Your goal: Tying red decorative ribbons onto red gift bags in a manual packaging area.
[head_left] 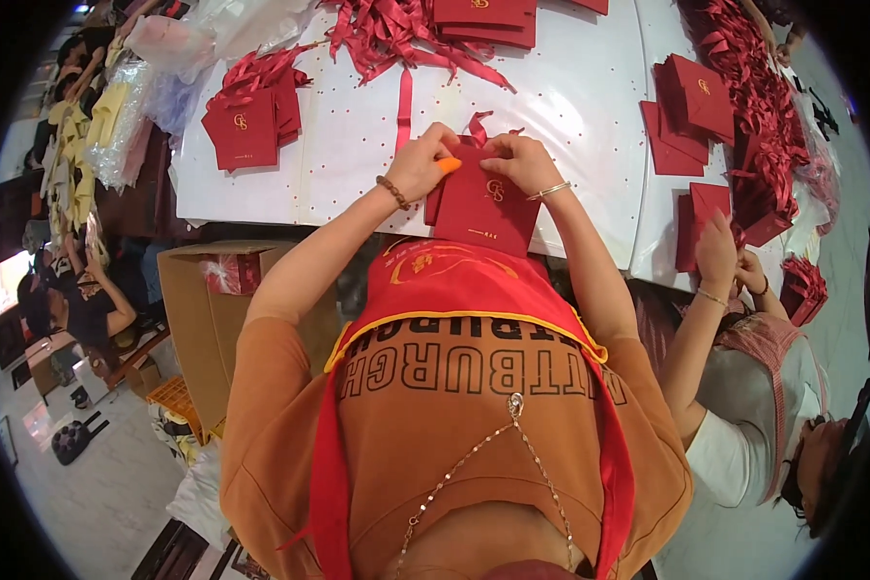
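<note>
The red paper bag (483, 208) sits at frame centre, on the near edge of the white table (570, 97). I see my left hand (420, 164) pinching its top left corner, my right hand (522, 162) gripping its top right by the ribbon (478, 126).

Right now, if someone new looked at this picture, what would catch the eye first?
Most striking is the dark red folded card at the near edge of the white table, held at its top by the left hand and right hand, with a ribbon loop between them. Behind it, a tangle of red ribbons lies across the table, with stacks of red cards to the right, near a co-worker's hands.
</note>
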{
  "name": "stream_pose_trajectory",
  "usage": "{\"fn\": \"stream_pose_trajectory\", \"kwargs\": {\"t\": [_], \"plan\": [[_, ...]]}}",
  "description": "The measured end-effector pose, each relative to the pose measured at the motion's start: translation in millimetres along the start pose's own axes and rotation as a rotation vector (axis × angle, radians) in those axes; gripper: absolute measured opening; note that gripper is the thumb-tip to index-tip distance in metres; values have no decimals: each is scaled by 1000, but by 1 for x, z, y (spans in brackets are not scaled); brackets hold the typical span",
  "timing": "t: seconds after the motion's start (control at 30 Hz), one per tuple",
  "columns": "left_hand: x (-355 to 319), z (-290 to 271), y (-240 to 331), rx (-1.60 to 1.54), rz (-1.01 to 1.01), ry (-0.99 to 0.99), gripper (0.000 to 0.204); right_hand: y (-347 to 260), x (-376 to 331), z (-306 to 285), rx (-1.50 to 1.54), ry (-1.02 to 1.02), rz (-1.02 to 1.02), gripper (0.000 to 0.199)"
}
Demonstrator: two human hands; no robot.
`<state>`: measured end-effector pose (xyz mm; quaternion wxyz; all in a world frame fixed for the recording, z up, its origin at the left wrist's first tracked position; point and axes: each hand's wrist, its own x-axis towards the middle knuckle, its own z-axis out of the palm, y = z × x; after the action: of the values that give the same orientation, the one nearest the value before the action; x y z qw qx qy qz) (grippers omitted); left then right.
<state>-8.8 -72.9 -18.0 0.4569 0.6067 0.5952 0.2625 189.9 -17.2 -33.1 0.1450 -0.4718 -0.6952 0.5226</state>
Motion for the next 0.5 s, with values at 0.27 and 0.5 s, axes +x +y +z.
{"fn": "stream_pose_trajectory", "kwargs": {"t": [0.27, 0.5], "plan": [[8, 14, 5, 27, 33, 7, 12, -2, -1, 1, -217, -57, -1, 34], [10, 18, 5, 99, 117, 110, 13, -12, -2, 2, -257, -68, 6, 34]]}}
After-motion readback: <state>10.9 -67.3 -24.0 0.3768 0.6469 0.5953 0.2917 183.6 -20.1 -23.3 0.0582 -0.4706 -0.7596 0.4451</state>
